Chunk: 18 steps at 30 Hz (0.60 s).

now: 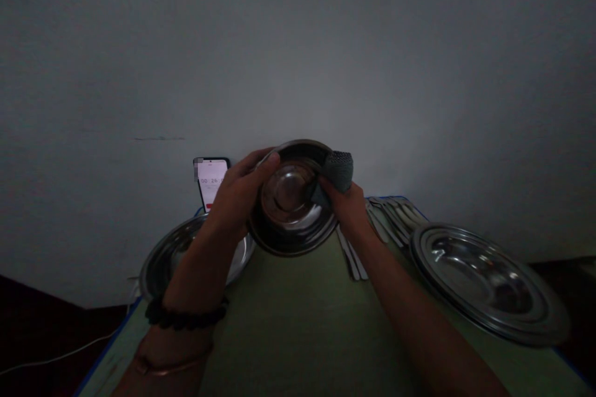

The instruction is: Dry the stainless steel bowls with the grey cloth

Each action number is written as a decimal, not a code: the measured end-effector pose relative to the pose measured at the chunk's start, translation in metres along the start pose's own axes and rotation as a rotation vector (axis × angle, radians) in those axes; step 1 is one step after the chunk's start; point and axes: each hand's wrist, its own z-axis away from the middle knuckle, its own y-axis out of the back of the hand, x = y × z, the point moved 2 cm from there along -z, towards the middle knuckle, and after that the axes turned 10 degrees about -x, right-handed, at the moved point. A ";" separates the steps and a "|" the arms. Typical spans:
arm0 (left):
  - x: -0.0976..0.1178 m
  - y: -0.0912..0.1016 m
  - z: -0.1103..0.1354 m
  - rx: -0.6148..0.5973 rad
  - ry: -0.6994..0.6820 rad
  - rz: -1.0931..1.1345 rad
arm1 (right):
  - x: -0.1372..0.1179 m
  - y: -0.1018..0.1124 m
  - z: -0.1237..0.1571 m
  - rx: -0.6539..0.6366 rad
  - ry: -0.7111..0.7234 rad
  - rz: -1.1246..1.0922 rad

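Note:
A round stainless steel bowl (pixel 291 189) is held up above the table, its hollow side tilted toward me. My left hand (pixel 244 189) grips its left rim, the thumb over the edge and the other fingers behind. On the right side, my right hand (pixel 347 198) is closed on a grey cloth (pixel 339 170), which wraps over the bowl's rim and reaches inside it. The fingers of that hand behind the bowl are hidden.
A large metal basin (pixel 151 267) stands at the left, partly behind my forearm. Stacked metal plates (pixel 479 279) lie at the right. Several pieces of cutlery (pixel 395 220) lie along the back. A phone (pixel 212 180) showing a timer leans against the wall behind the green table (pixel 288 329).

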 end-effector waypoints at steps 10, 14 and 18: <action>-0.005 -0.004 -0.003 0.157 -0.146 0.119 | 0.015 -0.032 0.009 -0.134 -0.332 -0.587; -0.001 0.014 0.001 -0.056 0.079 0.103 | 0.014 -0.008 -0.003 -0.202 -0.199 -0.229; 0.002 0.023 0.006 -0.141 0.203 0.061 | 0.003 0.007 -0.007 -0.226 -0.103 0.076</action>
